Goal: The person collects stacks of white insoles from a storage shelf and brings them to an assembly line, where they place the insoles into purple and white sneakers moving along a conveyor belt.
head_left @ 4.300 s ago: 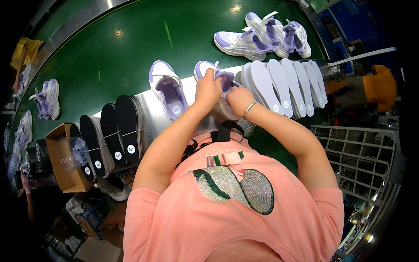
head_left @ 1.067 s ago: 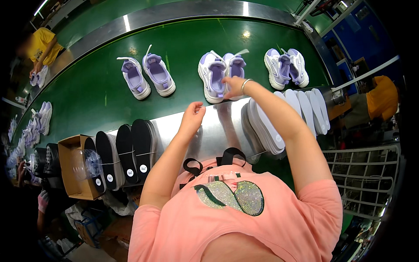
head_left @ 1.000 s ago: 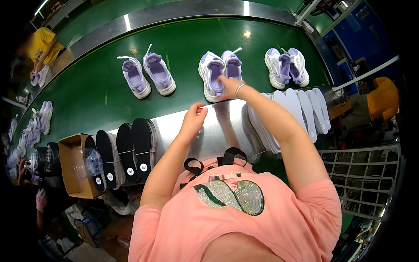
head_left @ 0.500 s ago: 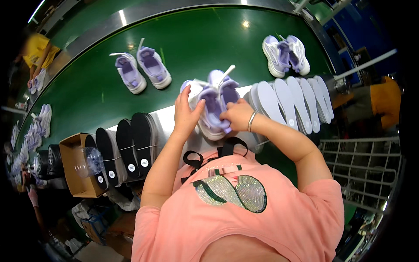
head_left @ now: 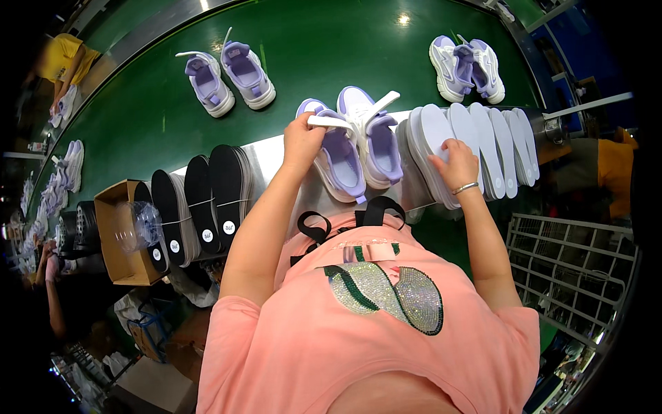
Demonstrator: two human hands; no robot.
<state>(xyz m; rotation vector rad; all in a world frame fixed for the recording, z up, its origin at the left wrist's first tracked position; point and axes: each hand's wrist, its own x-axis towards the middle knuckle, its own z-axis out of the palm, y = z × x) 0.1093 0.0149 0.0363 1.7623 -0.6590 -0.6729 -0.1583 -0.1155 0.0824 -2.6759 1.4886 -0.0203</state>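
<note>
In the head view, the left hand (head_left: 303, 141) is closed about the left shoe (head_left: 341, 164) by its strap (head_left: 329, 122); the right shoe (head_left: 380, 153) stands just beside it, toes pointing away. The right hand (head_left: 459, 165), nearer the white insoles (head_left: 434, 127) right of the shoes, is half curled over the closest stack, long axis pointing away; whether it grips one, I cannot tell. A box (head_left: 134, 269) far left holds clear plastic (head_left: 138, 226).
</note>
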